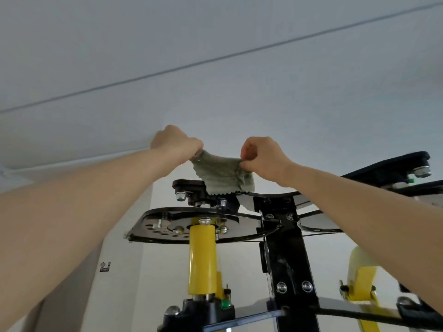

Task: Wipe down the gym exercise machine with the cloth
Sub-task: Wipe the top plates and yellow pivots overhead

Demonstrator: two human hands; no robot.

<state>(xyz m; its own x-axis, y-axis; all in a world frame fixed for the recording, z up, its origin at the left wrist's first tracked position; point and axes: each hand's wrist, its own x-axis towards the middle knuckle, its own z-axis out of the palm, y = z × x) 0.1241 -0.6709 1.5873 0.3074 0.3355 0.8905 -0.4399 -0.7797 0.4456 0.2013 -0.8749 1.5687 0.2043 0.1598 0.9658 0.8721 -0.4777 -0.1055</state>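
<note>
A grey-green cloth hangs stretched between both raised hands, above the top of the gym machine. My left hand grips its left corner in a fist. My right hand pinches its right corner between thumb and fingers. The cloth's lower edge hangs just over a black bracket with bolts. Below that sit a black perforated plate, a yellow tube and a black upright post.
A white ceiling with a thin dark seam fills the upper view. A white wall stands behind the machine. Black arms of the machine reach to the right, and a yellow arm sits lower right.
</note>
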